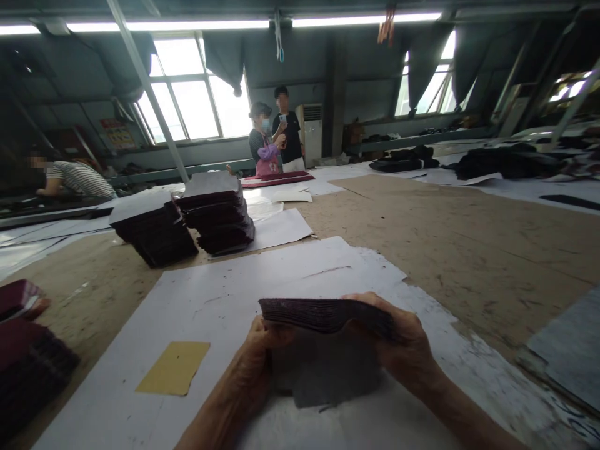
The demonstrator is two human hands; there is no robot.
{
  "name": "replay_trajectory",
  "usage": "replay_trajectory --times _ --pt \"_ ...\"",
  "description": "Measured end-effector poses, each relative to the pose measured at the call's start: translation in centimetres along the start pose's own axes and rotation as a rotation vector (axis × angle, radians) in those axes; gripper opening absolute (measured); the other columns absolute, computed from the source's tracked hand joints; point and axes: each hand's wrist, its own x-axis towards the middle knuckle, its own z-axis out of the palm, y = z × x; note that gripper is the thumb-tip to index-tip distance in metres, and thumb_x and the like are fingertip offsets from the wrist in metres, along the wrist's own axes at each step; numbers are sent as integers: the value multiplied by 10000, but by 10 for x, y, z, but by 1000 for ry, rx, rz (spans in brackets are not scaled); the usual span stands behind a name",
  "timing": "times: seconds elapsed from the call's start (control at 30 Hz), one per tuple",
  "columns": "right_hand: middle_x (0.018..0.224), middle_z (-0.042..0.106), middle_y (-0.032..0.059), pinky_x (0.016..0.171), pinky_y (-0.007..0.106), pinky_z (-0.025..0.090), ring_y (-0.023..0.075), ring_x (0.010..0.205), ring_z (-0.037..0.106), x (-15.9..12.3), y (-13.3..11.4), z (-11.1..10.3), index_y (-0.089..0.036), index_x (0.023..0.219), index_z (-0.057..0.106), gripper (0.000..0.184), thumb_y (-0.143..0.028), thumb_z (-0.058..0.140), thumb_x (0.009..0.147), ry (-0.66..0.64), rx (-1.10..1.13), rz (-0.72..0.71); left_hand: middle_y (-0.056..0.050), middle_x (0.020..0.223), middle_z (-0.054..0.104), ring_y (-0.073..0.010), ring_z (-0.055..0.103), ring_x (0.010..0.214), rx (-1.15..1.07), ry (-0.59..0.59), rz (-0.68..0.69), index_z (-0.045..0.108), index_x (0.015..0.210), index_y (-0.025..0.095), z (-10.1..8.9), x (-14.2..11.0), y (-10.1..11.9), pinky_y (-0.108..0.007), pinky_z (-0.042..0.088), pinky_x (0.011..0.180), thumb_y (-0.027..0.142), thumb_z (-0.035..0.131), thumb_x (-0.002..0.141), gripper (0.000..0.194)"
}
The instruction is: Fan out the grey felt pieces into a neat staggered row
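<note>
Both my hands grip one thick bundle of dark maroon fabric pieces (323, 314), held edge-on above the white paper sheet (234, 294) in front of me. My left hand (262, 353) clasps the bundle's left end with the thumb on top. My right hand (403, 340) wraps over its right end, fingers curled on the upper edge. A grey piece hangs below the bundle between the hands. A yellow-brown card (174, 367) lies flat on the paper to the left of my left arm.
Two tall stacks of maroon pieces topped with white paper (154, 228) (216, 212) stand further back. More dark pieces (28, 362) lie at the left edge. The brown tabletop (445, 237) spreads right. Two people (274, 137) stand at the far end; another person (70, 178) leans at left.
</note>
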Motion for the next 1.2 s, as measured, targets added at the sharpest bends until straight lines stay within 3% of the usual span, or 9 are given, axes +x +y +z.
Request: replay_trajectory --times 0.07,0.2,0.4,0.53,0.7,0.8,0.9,1.1,1.2 --pt "745 682 -17 690 278 481 195 723 614 1 1 0 -224 755 709 214 -187 751 548 -2 75 109 -81 810 691 -218 612 719 -54 16 -57 696 858 120 2 1 -1 -301 467 663 199 699 571 297" --pt "720 684 30 600 314 490 198 629 619 4 5 -3 -157 844 677 264 -264 729 609 -139 407 554 -35 687 665 -153 565 618 150 92 24 692 786 115 3 1 -6 -240 430 580 258 709 639 205" --pt "848 691 92 670 320 485 205 716 634 1 6 -11 -114 931 654 310 -261 704 663 -273 500 623 -1 724 672 -130 566 657 197 136 130 698 792 133 -1 3 -11 -212 440 609 248 728 634 197" --pt "856 694 56 696 320 484 198 735 628 -17 -5 -10 -160 928 661 379 -222 752 565 -108 751 678 7 638 669 -123 574 545 -8 243 79 680 734 136 6 0 -8 -217 469 516 259 777 556 238" --pt "751 692 26 774 372 475 238 807 621 -61 -24 20 -162 805 675 366 -207 784 458 240 1082 590 -8 753 707 -160 647 627 -132 334 65 666 890 166 33 -17 -7 -266 545 615 209 761 581 326" --pt "729 684 18 750 389 485 228 743 623 -80 -31 34 -155 778 673 334 -183 790 466 396 1048 528 -17 804 713 -178 668 714 -163 333 35 635 1004 188 49 -33 -11 -296 551 721 177 708 655 356" --pt "708 679 27 705 392 498 217 675 619 -90 -39 27 -136 742 669 310 -178 804 466 541 886 504 -32 893 710 -186 667 811 -240 265 -58 609 1070 205 61 -52 -14 -305 532 805 148 657 713 365" --pt "781 698 31 727 392 514 235 744 640 -93 -60 3 -163 924 655 481 -86 764 462 559 934 604 -111 996 683 -242 630 950 -492 168 -216 599 1079 132 91 -81 -21 -369 503 872 184 594 782 302" --pt "760 697 38 706 409 522 240 713 641 -87 -68 -5 -156 933 652 466 -73 737 482 517 899 659 -125 1008 675 -241 614 981 -514 101 -187 606 1056 109 98 -86 -25 -366 491 885 221 596 791 288"
